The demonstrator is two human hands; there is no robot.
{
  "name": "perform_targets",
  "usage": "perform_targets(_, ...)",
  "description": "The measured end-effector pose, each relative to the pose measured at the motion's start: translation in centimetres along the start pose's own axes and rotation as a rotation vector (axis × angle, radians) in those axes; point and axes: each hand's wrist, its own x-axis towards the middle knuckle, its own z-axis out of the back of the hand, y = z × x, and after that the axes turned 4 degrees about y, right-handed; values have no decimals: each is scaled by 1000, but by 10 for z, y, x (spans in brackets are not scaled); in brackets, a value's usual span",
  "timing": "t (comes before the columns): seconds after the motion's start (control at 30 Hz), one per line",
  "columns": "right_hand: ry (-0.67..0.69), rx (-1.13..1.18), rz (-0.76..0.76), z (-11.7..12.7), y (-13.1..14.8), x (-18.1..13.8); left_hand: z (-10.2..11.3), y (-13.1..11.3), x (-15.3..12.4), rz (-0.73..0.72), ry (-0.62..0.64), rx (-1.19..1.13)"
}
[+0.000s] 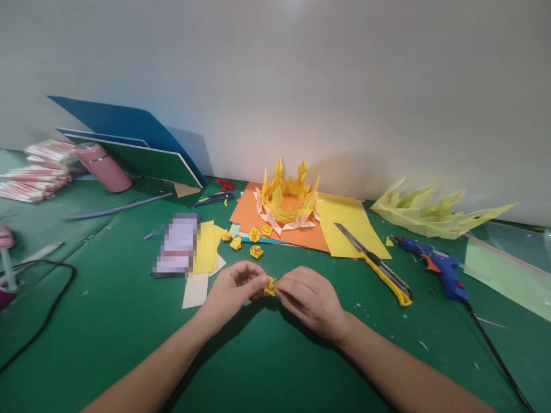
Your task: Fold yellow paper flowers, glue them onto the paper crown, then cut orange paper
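Observation:
Between my two hands is a small folded yellow paper flower (269, 286). My left hand (241, 287) pinches it from the left with thumb and fingers. My right hand (310, 298) is closed at its right side, fingertips pressed together on its edge. Just beyond my hands lie several finished-looking yellow paper flowers, one of them a rosette (256, 251). Behind them a ring of folded yellow paper points (290, 201), edged below with pale pink pieces, stands on orange paper (243, 209).
Yellow paper (344, 215) lies right of the ring, under a box cutter (379, 269). A blue glue gun (434, 264) with a cord and a pale yellow folded piece (434, 209) are farther right. At left are a phone (176, 244), yellow slips (204, 246), a pink bottle (103, 166) and leaning boards (133, 158).

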Motion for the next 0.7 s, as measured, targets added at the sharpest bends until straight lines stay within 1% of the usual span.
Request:
perform_targets(0.13,-24,1,81,-1,1,-1,0,0,-2,48,44,4)
perform_targets(0.27,-11,28,33,-1,2,-1,-3,0,-4,11,17,-2)
perform_targets(0.37,-23,92,-40,-2,3,0,-5,1,-4,6,-21,-45)
perform_targets(0.5,-78,201,-165,-5,6,3,-6,1,-4,9,-60,-46)
perform_targets(0.6,-115,271,-310,-6,6,5,-5,1,-3,44,-66,-75)
perform_targets(0.7,-147,373,-462,-6,4,5,-3,1,-3,110,-37,-132)
